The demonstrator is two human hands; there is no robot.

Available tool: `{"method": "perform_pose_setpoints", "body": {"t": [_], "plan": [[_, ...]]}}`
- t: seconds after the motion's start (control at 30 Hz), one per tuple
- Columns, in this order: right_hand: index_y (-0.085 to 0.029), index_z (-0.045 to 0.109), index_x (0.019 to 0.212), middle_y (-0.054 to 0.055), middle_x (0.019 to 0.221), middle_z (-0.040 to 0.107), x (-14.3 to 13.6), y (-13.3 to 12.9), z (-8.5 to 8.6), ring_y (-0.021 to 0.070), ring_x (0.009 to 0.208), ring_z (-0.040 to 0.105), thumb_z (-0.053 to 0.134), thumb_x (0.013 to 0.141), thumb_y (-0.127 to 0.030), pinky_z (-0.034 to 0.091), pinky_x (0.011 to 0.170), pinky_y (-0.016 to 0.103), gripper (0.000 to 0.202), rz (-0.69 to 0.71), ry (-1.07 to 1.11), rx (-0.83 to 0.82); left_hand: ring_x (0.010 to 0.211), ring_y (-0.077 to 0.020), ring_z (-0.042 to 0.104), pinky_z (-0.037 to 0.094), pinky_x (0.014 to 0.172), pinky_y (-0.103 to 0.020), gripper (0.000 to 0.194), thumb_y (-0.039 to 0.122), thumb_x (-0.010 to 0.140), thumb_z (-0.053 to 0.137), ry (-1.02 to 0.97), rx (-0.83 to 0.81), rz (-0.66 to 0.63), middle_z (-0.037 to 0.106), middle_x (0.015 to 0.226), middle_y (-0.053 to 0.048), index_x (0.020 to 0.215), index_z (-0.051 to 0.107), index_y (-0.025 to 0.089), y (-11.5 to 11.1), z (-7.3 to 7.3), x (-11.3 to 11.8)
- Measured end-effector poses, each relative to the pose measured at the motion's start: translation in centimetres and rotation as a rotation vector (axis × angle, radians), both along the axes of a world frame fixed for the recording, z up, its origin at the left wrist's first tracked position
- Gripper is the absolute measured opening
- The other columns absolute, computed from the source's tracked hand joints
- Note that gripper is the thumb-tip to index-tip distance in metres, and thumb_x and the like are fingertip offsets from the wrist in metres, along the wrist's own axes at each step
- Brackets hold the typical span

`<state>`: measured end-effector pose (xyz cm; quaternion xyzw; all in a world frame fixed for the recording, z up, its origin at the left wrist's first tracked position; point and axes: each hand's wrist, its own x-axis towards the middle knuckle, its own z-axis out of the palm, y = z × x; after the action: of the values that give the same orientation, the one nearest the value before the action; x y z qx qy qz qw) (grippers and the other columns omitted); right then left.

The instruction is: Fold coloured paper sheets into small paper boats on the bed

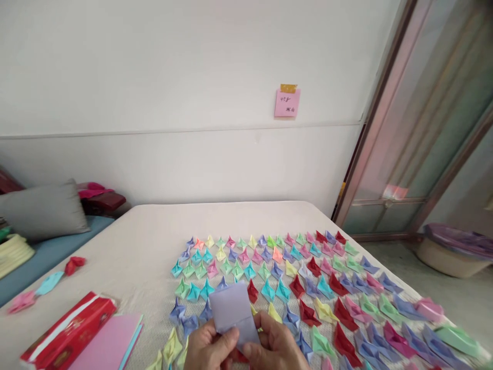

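Observation:
A pale purple piece of folded paper [232, 307] is held up above the table by both hands, with a crease running across its lower part. My left hand [213, 345] grips its lower left side, the thumb lying on the front face. At the lower right corner my right hand [275, 343] pinches the sheet between thumb and fingers. Behind and around the hands, many small folded paper boats [249, 271] in several colours stand in rows; the held paper hides some of them.
On the left of the covered table [154, 226] lie a red packet [71, 329], a stack of coloured paper [110, 339] and a few folded pieces [49, 282]. A grey cushion [44, 210] rests beyond. A pink note [287, 103] hangs on the wall. A basin [452, 252] stands at right.

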<state>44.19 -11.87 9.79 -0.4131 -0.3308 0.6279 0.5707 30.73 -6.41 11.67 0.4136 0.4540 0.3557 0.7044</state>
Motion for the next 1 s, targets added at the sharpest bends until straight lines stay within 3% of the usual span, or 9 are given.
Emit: {"method": "perform_pose_setpoints", "body": {"t": [0.13,0.27,0.37,0.5,0.67,0.77,0.9,1.0], "plan": [[-0.016,0.058,0.080,-0.004,0.061,0.063,0.1,-0.2,0.9,0.0063,0.047,0.048,0.070,0.064,-0.016,0.031,0.046,0.019,0.021,0.028,-0.035,-0.043,0.035,-0.0080,0.040,0.026,0.041,-0.020,0.043,0.052,0.051,0.085,0.066,0.065,0.018,0.052,0.037,0.004,0.053,0.066,0.013,0.7,-0.5,-0.7],[-0.017,0.059,0.088,-0.005,0.059,0.062,0.4,-0.2,0.6,0.0079,0.047,0.048,0.062,0.059,-0.013,0.027,0.044,0.020,0.029,0.080,-0.057,-0.062,0.037,-0.0085,0.040,0.026,0.043,-0.020,0.049,0.060,0.055,0.080,0.090,0.089,0.016,0.050,0.036,0.004,0.058,0.067,0.013,1.4,-1.7,-1.1],[-0.018,0.059,0.087,-0.009,0.051,0.051,0.6,-0.3,0.5,0.0065,0.044,0.039,0.057,0.058,-0.011,0.019,0.042,0.020,0.030,0.056,-0.176,-0.064,0.037,-0.0086,0.040,0.025,0.043,-0.020,0.053,0.065,0.056,0.078,0.075,0.079,0.009,0.050,0.035,0.004,0.060,0.068,0.013,1.5,-2.4,-1.1],[-0.019,0.061,0.084,-0.013,0.046,0.039,0.8,-0.2,0.9,0.0061,0.041,0.031,0.054,0.058,-0.011,0.017,0.042,0.022,0.028,0.009,-0.281,-0.066,0.037,-0.0083,0.041,0.027,0.042,-0.019,0.051,0.063,0.057,0.079,0.034,0.058,0.017,0.052,0.036,0.003,0.061,0.069,0.013,1.3,-1.8,-1.2],[-0.020,0.058,0.080,-0.011,0.045,0.047,1.3,-0.1,0.5,0.0070,0.043,0.036,0.060,0.055,-0.009,0.018,0.044,0.023,0.028,0.000,-0.351,-0.093,0.037,-0.0085,0.042,0.030,0.041,-0.018,0.051,0.063,0.054,0.081,0.065,0.091,0.103,0.053,0.036,0.003,0.056,0.067,0.013,1.4,-0.1,-1.5],[-0.020,0.059,0.083,-0.007,0.055,0.056,1.7,-0.1,0.5,0.0090,0.048,0.046,0.073,0.058,-0.021,0.028,0.045,0.021,0.029,-0.057,-0.242,-0.072,0.037,-0.0084,0.042,0.030,0.041,-0.018,0.051,0.063,0.056,0.079,0.117,0.142,0.091,0.053,0.036,0.003,0.057,0.067,0.013,1.5,0.1,-1.5],[-0.018,0.066,0.095,0.003,0.090,0.067,2.0,-0.1,0.9,0.0067,0.045,0.050,0.080,0.061,-0.045,0.034,0.038,0.019,0.045,-0.104,-0.149,0.019,0.033,-0.0087,0.040,0.027,0.038,-0.019,0.052,0.065,0.062,0.072,0.213,0.210,-0.082,0.049,0.034,0.005,0.061,0.068,0.013,1.1,-0.9,-0.9],[-0.018,0.072,0.092,0.001,0.077,0.069,2.0,-0.2,0.9,0.0058,0.039,0.047,0.080,0.065,-0.044,0.036,0.038,0.020,0.039,-0.085,-0.156,0.043,0.032,-0.0105,0.045,0.030,0.037,-0.020,0.051,0.065,0.063,0.072,0.217,0.198,-0.151,0.053,0.035,0.003,0.064,0.068,0.014,0.5,-1.5,-0.4]]}}
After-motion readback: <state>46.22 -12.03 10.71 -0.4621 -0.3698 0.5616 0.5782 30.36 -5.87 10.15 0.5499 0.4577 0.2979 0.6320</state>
